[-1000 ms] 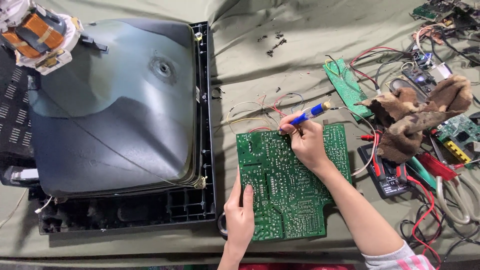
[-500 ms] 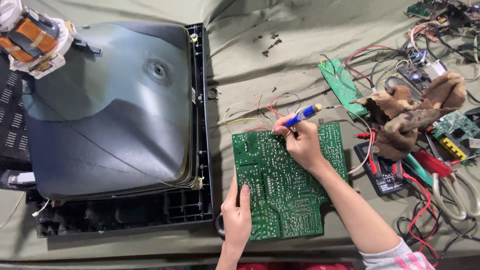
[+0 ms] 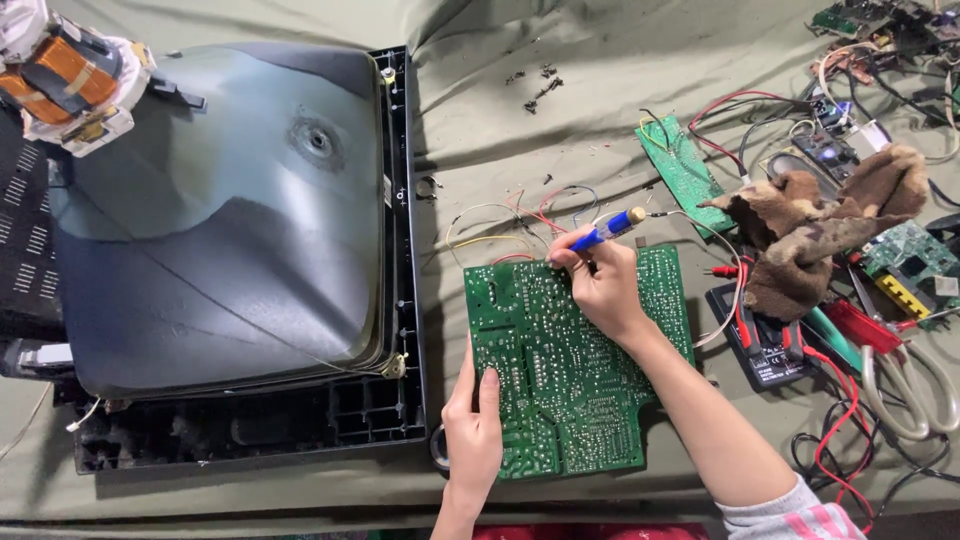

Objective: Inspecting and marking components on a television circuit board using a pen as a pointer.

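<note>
A large green circuit board (image 3: 560, 370) lies solder side up on the olive cloth. My left hand (image 3: 473, 430) rests on its lower left edge with the fingers pressed flat against it. My right hand (image 3: 600, 285) sits over the board's upper middle and grips a blue-handled soldering iron (image 3: 612, 229), whose tip points down at the board's top edge. Thin coloured wires (image 3: 500, 215) run from the board's top toward the tube.
A big grey picture tube (image 3: 220, 215) in a black frame fills the left. At right lie a brown rag (image 3: 820, 225), a smaller green board (image 3: 685, 170), a multimeter (image 3: 765, 340) with red leads, pliers (image 3: 900, 370) and tangled cables.
The view has shifted slightly. My right hand with the iron has edged left along the board's top edge. My left hand stays on the lower left edge.
</note>
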